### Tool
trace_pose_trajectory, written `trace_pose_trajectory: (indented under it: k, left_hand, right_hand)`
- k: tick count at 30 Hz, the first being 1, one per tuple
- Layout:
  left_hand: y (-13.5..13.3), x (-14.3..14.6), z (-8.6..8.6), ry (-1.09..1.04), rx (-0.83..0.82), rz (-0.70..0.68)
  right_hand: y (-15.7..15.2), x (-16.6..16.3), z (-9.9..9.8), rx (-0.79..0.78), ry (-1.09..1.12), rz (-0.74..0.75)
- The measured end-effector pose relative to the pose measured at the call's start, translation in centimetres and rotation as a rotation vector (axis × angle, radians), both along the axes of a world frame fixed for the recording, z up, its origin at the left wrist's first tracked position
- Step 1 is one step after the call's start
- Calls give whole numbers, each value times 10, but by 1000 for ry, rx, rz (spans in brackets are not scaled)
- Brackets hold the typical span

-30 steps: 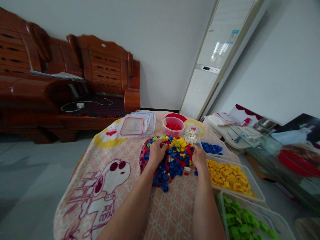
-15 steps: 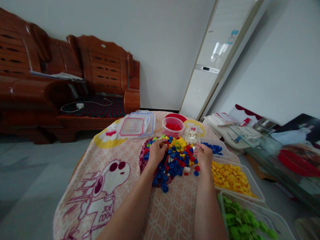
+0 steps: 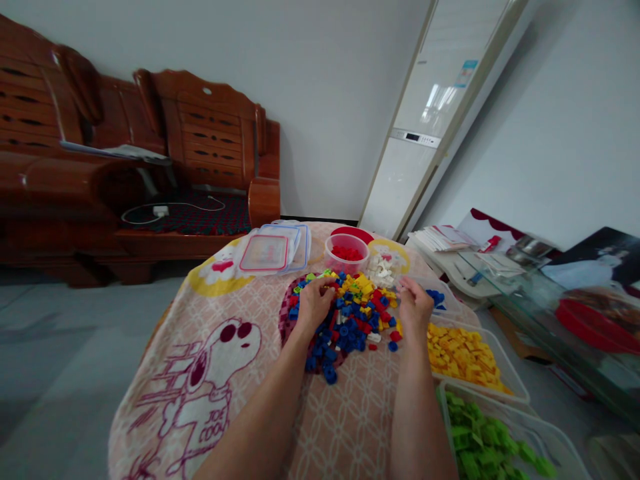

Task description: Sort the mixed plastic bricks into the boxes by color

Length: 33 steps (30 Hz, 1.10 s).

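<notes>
A mixed pile of toy building bricks (image 3: 347,327), mostly blue with yellow, red, green and white ones, covers a dark purple patterned mat (image 3: 285,323). My left hand (image 3: 316,303) rests at the pile's left side, fingers bent together; what they hold, if anything, is too small to make out. To the right of the pile, my right hand (image 3: 416,307) has its fingertips pinched between the white bricks and the clear box of blue bricks (image 3: 457,303). Whatever is in that pinch is unclear. Loose white bricks (image 3: 381,272) lie behind the pile.
Behind the pile stands a round tub (image 3: 346,267) of red bricks, with a red lid (image 3: 357,233) beyond. Clear boxes of yellow bricks (image 3: 467,357) and green bricks (image 3: 485,433) line the right. Several box lids (image 3: 265,253) lie at the back left on the tablecloth (image 3: 350,420).
My right hand has shifted right and slightly up, away from the pile toward the box of blue bricks. My left hand has stayed almost in place.
</notes>
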<state>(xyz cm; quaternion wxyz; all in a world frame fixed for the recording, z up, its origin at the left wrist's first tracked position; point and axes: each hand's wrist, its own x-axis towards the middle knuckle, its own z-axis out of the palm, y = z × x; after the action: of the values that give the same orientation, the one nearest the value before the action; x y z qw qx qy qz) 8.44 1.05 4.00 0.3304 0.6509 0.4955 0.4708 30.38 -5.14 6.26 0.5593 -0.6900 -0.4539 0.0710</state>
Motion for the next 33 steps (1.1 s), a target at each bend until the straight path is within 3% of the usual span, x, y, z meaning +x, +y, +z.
trace_pose_trajectory:
  k: [4,9,14,24,33]
  left_hand:
    - [1,0,-1,8,17,12]
    - [1,0,-1,10,12,11]
    - [0,0,0,25,4,4]
    - [4,1,-6,-11,14,4]
    - [2,1,-2,-13,-9,0]
  right_hand:
    - [-6,1,8,-295,-56,-10]
    - [-19,-15,20,-648,-57,196]
    - [-20,-26,15,-921,6,329]
    - [-16,-35,15,-997,6,407]
    - [-22,-29,20,-877,-83,369]
